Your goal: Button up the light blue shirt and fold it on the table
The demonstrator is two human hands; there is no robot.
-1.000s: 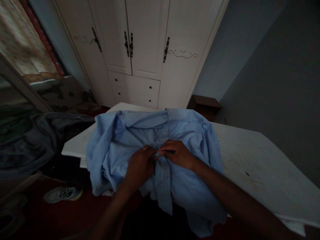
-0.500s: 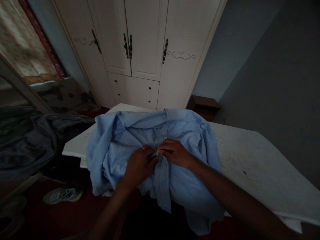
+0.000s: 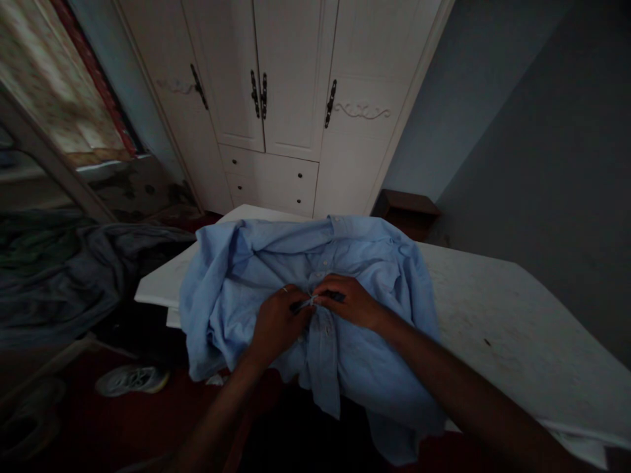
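A light blue button-up shirt (image 3: pixel 276 263) lies across the white table, its lower part hanging over the near edge. Both hands meet at its button placket (image 3: pixel 323 368), near the middle. My left hand (image 3: pixel 280 322) pinches the cloth from the left, with a ring on one finger. From the right, my right hand (image 3: pixel 348 299) pinches the same front edge, fingertips almost touching those of the left. Whatever button lies between the fingertips is hidden. Small pale buttons show on the placket just above the hands.
The white table (image 3: pixel 493 309) stretches to the right, with a small dark mark on it. Behind stands a white wardrobe (image 3: pixel 290 79); a brown wooden box (image 3: pixel 409 203) is beside it. Grey clothes (image 3: pixel 108 263) are piled at left. A shoe (image 3: pixel 133 380) rests on the red floor.
The whole view has shifted slightly, so everything appears a little further right. Both hands stay at the placket; the left fingertips have curled in slightly.
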